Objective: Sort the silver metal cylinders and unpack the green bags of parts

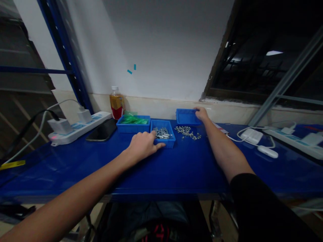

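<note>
My left hand (142, 145) is at the near left corner of a blue plastic bin (168, 144), thumb along its front wall and fingers curled at its left side. Small silvery metal pieces (163, 133) lie inside that bin. My right hand (201, 114) grips the right rim of a second blue bin (186, 117), which stands by the wall and shows a bare floor. Between the two bins, a loose spread of small shiny metal fittings (188, 131) lies on the blue table (171, 171). Their exact kind is too small to make out.
Another blue bin (133, 128) holds green plastic pieces (133, 119). A drink bottle (116, 103), a phone (102, 130) and a power strip (73, 128) stand to the left. On the right are a white adapter (251, 135), cables and another power strip (295, 137). The wall bounds the back.
</note>
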`<move>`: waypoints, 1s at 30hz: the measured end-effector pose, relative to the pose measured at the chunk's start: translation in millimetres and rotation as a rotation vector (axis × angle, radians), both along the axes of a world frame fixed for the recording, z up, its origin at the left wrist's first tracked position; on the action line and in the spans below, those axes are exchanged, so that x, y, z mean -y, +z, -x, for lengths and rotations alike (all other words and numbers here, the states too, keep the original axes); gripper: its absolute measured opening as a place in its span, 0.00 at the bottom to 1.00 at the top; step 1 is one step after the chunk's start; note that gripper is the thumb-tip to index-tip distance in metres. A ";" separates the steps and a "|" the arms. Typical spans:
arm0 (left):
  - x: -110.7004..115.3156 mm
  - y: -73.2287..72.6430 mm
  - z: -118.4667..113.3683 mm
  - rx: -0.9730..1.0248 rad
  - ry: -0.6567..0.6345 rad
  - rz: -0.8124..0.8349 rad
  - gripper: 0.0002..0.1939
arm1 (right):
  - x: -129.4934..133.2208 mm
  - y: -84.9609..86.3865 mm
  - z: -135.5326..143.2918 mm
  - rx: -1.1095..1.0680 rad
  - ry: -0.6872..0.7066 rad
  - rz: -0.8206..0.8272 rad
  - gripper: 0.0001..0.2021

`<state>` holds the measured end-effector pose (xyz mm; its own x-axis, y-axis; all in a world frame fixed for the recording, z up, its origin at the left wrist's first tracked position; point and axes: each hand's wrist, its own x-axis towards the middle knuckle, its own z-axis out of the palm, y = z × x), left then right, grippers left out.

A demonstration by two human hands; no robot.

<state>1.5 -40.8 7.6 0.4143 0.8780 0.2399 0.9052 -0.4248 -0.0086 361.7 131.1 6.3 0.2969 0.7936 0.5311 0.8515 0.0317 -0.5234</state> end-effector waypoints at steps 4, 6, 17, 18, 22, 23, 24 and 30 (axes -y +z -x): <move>0.6 -0.9 0.5 0.024 -0.024 0.007 0.32 | 7.5 -1.7 -14.4 0.051 -0.059 0.069 0.23; 0.6 -0.9 1.1 0.034 -0.028 0.014 0.31 | 10.5 -3.6 -16.9 0.067 -0.085 0.104 0.22; -1.4 -0.7 2.9 0.104 -0.072 0.017 0.23 | 53.3 10.4 28.1 0.113 -0.135 0.000 0.17; -1.4 1.4 3.7 0.111 -0.095 0.020 0.22 | 66.4 10.6 41.4 0.149 -0.057 -0.019 0.15; -3.3 13.1 15.7 0.165 -0.165 -0.006 0.17 | 130.9 6.2 94.7 0.287 0.511 -0.125 0.21; -4.7 15.2 21.3 0.187 -0.175 -0.014 0.17 | 144.8 3.9 105.1 0.308 0.627 -0.090 0.27; -6.4 16.5 27.8 0.210 -0.199 -0.016 0.17 | 155.9 1.0 113.7 0.307 0.691 -0.044 0.34; -15.1 12.0 66.8 0.294 -0.463 0.103 0.10 | 164.7 -24.9 137.3 0.122 0.801 0.109 0.48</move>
